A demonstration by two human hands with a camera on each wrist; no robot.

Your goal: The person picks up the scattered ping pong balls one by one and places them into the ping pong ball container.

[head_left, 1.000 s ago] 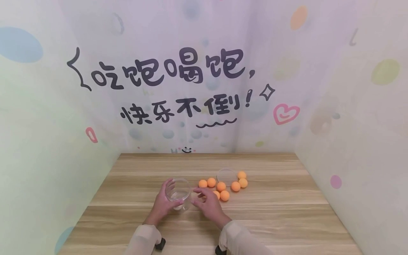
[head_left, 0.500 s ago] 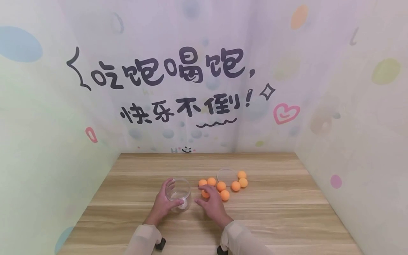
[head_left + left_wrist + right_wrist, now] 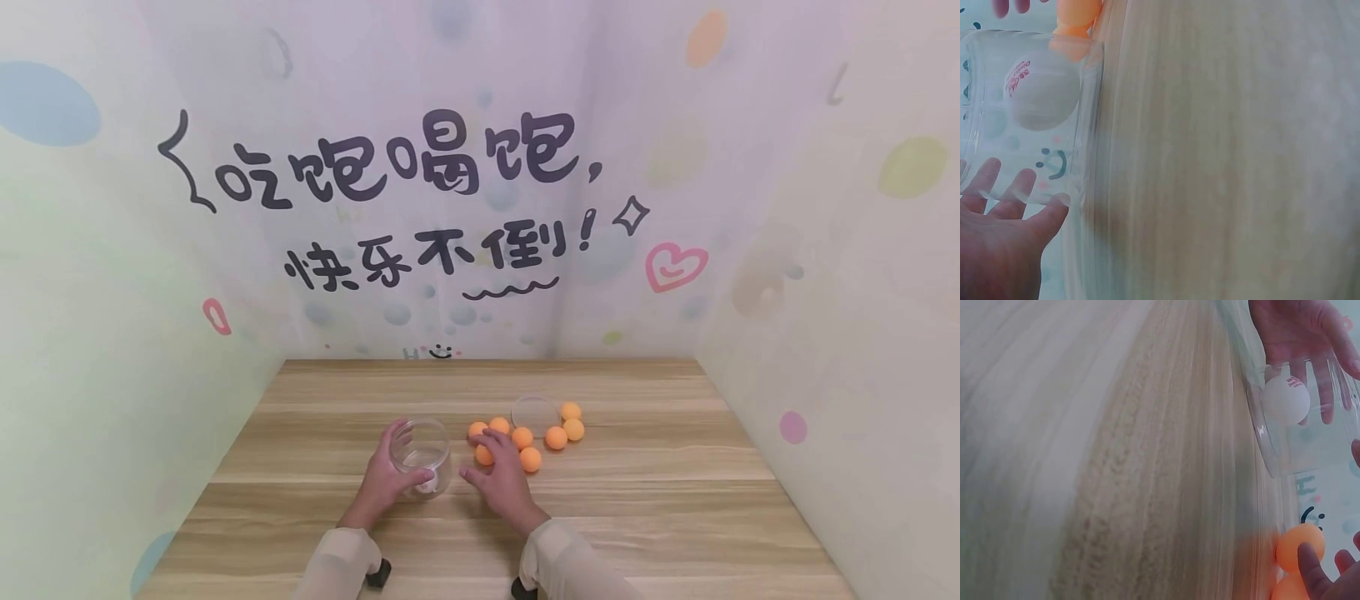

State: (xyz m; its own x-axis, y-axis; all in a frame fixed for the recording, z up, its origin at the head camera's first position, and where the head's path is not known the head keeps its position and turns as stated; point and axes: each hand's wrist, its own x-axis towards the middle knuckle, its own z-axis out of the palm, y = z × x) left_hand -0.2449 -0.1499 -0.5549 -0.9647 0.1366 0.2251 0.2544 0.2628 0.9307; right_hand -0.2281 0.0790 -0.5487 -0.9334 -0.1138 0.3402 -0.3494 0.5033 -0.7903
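Note:
A clear round plastic jar (image 3: 431,458) stands upright on the wooden table, its mouth facing up. My left hand (image 3: 384,479) grips its left side, thumb across the front. Inside the jar, at the bottom, lies a white ping-pong ball (image 3: 1044,90) with red print. My right hand (image 3: 504,485) is just right of the jar, over the near edge of a group of orange ping-pong balls (image 3: 531,459). Its fingers are spread and loosely bent. One finger overlaps an orange ball (image 3: 1297,547) in the right wrist view, and the hand partly hides the group in the head view.
Behind the orange balls lies a clear round disc-like piece (image 3: 535,415), with more orange balls (image 3: 572,421) at its right. The wooden table (image 3: 645,508) is bounded by printed fabric walls (image 3: 480,317) at the back and both sides.
My right hand has moved from the jar's right side rightward to the orange balls. The white ball has shifted slightly right inside the jar. My left hand keeps its grip.

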